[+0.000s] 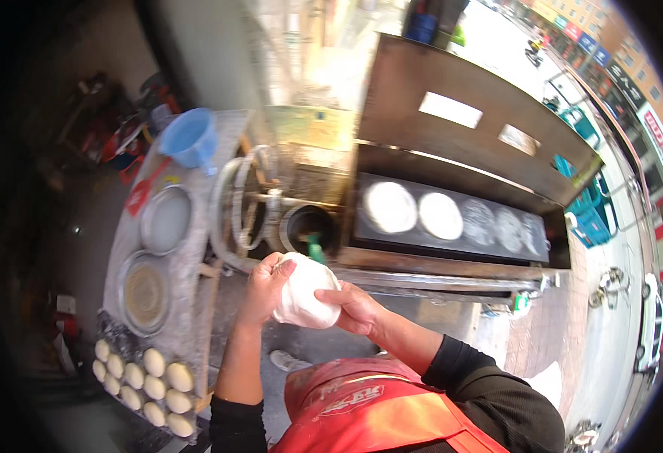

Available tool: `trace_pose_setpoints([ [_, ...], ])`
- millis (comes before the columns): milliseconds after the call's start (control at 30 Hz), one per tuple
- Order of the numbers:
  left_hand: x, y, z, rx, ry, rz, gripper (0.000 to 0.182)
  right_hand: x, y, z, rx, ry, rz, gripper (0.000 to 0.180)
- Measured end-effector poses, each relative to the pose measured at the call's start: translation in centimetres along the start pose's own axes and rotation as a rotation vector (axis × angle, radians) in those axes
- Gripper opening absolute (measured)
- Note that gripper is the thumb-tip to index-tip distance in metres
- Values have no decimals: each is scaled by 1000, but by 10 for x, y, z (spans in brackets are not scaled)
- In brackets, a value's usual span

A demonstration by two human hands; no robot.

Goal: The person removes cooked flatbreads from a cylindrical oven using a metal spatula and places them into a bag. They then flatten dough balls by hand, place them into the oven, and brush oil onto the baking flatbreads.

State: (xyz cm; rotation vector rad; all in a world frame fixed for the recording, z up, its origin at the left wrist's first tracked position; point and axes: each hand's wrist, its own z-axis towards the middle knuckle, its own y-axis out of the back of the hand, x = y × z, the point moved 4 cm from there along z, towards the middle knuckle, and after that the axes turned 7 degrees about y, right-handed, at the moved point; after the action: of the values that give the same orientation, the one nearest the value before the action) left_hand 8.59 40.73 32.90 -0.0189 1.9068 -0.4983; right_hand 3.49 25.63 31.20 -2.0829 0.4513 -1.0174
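A flattened round of white dough [310,294] is held in the air in front of the red apron, between both hands. My left hand [268,283] grips its left edge, with the thumb on top. On the opposite edge, my right hand [354,306] pinches the dough between thumb and fingers. Beyond the hands, two white dough rounds [390,207] lie at the left of a dark griddle plate [450,240], and fainter whitish round patches mark its right part. Several dough balls [154,387] rest at the near end of the floured table on the left.
The long table [187,283] bears a metal basin of pale contents [166,219], another metal basin [144,293], a red scoop [139,195] and a blue plastic pitcher [190,139]. A dark round pot [308,226] stands left of the griddle, whose raised metal lid [433,73] rises behind it.
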Motion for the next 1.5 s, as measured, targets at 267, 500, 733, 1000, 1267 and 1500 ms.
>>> trace_pose_setpoints([
  [267,78,-281,139,188,-216,715,25,210,224,-190,-467,554,-713,35],
  [500,95,-344,188,72,-407,904,29,268,327,-156,-334,233,-2108,43],
  [733,60,-264,140,-198,-318,493,23,277,355,-87,-316,465,-2344,60],
  [1000,55,-163,28,-615,-242,332,21,280,344,-77,-225,292,-2293,61],
  [1267,92,-81,-57,-754,-213,177,19,258,380,-59,-86,816,-2392,63],
  [1500,104,60,-151,-885,-76,348,23,328,421,-161,-1399,-426,-2669,62],
])
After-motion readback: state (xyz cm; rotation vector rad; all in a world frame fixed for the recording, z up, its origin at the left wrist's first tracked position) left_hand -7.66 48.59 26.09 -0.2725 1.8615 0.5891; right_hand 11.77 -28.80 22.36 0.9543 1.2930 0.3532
